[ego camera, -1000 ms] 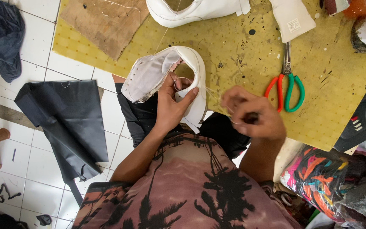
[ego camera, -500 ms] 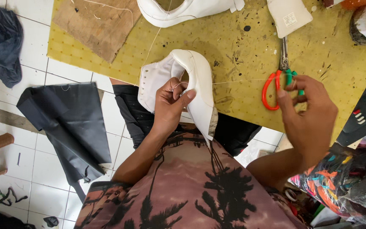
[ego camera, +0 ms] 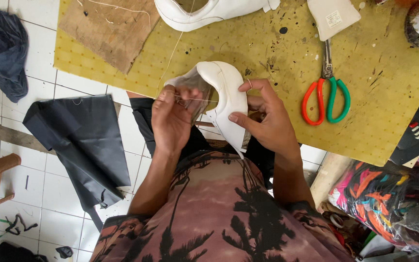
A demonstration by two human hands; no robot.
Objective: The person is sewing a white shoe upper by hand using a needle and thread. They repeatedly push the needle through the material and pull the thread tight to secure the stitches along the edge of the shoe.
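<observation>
Illumination is bright, even and diffuse, with no single source direction evident. Shadows are soft and short: one lies under the white shoe upper (ego camera: 226,90) on the yellow mat (ego camera: 267,53). No strong glare (the white floor tiles (ego camera: 49,184) read slightly washed). Focus is sharp centrally; wide-angle stretching appears toward the edges.

Shoe upper (ego camera: 224,94) betw. both hands, on mat (ego camera: 248,53); scissors (ego camera: 327,92) right of it; board (ego camera: 110,26) upper left.

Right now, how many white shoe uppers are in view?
2. One upper is held over the mat's near edge by the left hand and right hand; the other lies at the mat's far edge, partly cut off.
</observation>
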